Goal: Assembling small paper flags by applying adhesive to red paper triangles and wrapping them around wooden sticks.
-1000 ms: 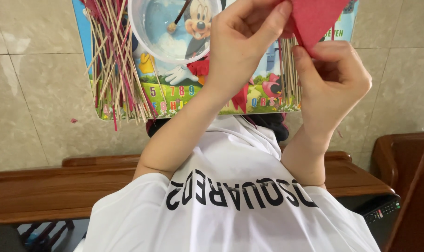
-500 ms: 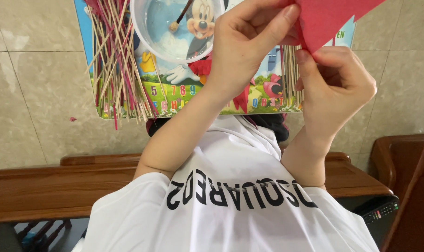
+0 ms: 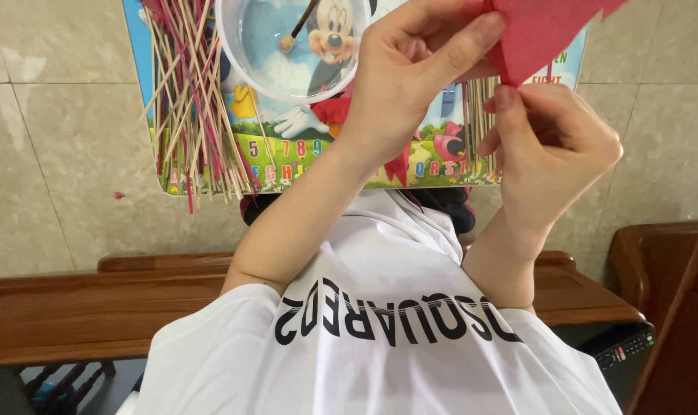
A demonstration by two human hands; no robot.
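Beige tiled floor (image 3: 64,177) carrying a colourful cartoon picture board (image 3: 433,165). On the board: a heap of thin wooden and pink sticks (image 3: 195,107) at one end, a neat bundle of sticks (image 3: 479,123) at the other, a clear round bowl (image 3: 280,54) between.

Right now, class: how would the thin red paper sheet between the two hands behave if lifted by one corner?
The thin red paper sheet probably flops: it already bends between the left hand and right hand. Likely very light, and easily torn.

Bright, even daylight with soft shadows; mild glare on the clear bowl (image 3: 291,50); edges perhaps slightly stretched.
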